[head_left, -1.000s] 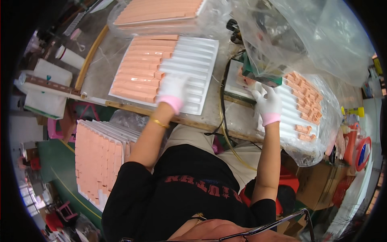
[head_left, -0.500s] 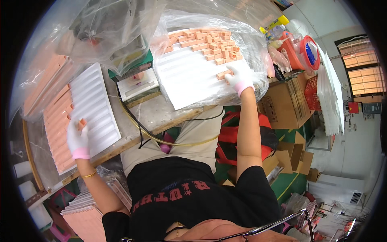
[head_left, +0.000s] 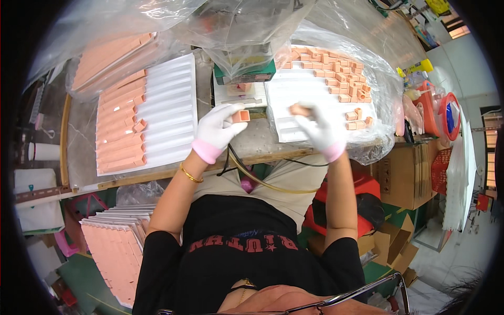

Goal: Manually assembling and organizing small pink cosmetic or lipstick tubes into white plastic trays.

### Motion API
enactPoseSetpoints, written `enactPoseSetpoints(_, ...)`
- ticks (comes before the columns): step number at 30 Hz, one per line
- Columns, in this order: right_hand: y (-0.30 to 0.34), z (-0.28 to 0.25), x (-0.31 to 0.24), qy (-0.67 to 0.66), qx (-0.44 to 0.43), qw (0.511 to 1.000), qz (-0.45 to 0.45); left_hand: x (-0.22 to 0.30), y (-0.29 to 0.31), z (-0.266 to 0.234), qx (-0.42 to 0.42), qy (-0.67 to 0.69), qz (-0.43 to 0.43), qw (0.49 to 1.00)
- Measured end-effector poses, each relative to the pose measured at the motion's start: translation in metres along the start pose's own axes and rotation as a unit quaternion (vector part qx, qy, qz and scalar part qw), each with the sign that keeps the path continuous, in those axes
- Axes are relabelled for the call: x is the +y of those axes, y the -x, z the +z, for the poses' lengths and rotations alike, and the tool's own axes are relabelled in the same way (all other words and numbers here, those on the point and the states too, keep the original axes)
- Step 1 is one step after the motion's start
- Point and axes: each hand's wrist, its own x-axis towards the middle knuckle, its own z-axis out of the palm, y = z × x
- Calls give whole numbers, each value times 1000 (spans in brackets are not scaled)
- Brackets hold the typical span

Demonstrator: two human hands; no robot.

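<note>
My left hand (head_left: 217,129), in a white glove with a pink cuff, is closed on a peach-coloured square tube (head_left: 241,116), its hollow end showing. My right hand (head_left: 321,127), gloved alike and blurred, pinches a smaller-looking peach piece (head_left: 299,109). The hands are apart in front of a small bench device (head_left: 227,96). Left of them lies a white ridged tray (head_left: 168,105), its left part covered with rows of peach tubes (head_left: 119,139); one tube (head_left: 139,125) sits askew. On the right, another white tray (head_left: 287,97) carries a heap of short peach pieces (head_left: 344,73).
Clear plastic sheeting (head_left: 236,23) hangs over the bench and a green box (head_left: 244,73). A yellow hose (head_left: 262,184) and black cable cross the bench's wooden front edge. Filled trays (head_left: 113,247) stack at lower left; a red bag (head_left: 362,197) and cardboard box (head_left: 404,176) stand right.
Both hands have come in from the side trays to the middle before the device, each with a peach piece. The head view has shifted, so the whole bench appears moved rightward.
</note>
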Motion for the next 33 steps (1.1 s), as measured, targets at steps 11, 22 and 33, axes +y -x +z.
enactPoseSetpoints(11, -21, 53, -43, 98, -84, 978, -165, -1, -1, 9, -11, -150, 94, 984)
enactPoseSetpoints(22, -62, 77, 33, 82, 100, 991, -45, -22, -35, -19, 153, -157, 122, 968)
enactPoseSetpoints(33, -85, 113, 15, -229, 60, 972, 12, -63, -67, -31, 162, -272, 168, 934)
